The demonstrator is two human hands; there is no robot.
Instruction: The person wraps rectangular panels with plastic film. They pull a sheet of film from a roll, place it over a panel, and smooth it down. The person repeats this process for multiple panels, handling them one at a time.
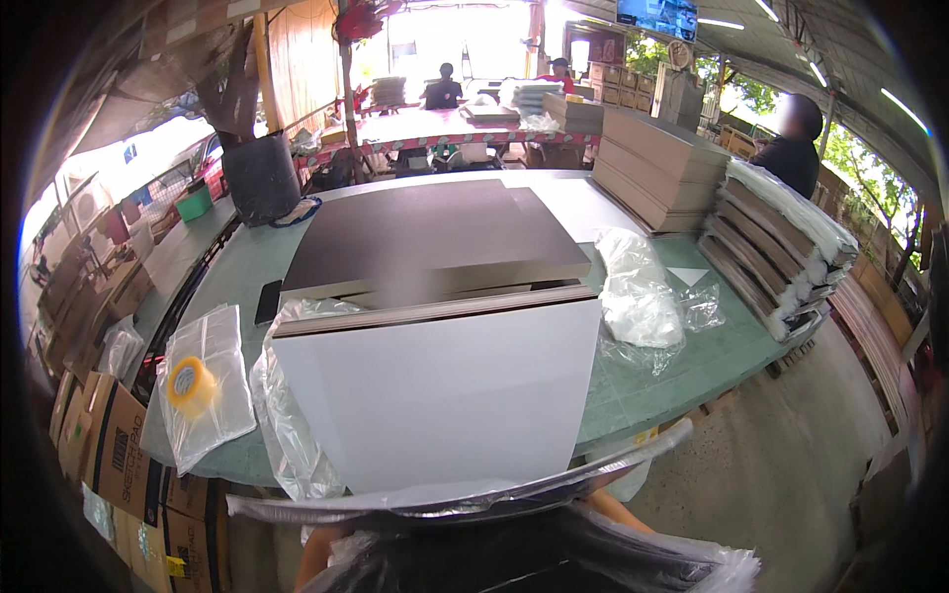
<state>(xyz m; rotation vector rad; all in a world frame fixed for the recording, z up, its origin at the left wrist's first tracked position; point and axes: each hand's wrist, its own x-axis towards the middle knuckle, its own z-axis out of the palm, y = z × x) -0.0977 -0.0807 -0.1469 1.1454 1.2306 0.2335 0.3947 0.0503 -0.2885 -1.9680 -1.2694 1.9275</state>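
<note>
A flat dark pack in clear plastic [465, 544] lies across the bottom of the view, close to my body. My left forearm [314, 555] and my right forearm [615, 511] show at either side of it. Both hands are hidden by the pack, so their grip cannot be seen. Just beyond it, a stack of boards with a white face [445, 395] leans on a stack of dark brown boards [435, 227] on the green table [652, 390]. Crumpled clear plastic [287, 415] hangs beside the white face.
Tape [191, 386] lies on flat plastic bags [213, 420] at left. A white plastic bundle [638, 287], grey board stacks [657, 168] and wrapped packs [771, 242] line the right. Cardboard boxes [119, 445] stand lower left. One person [791, 143] stands back right; others are farther off.
</note>
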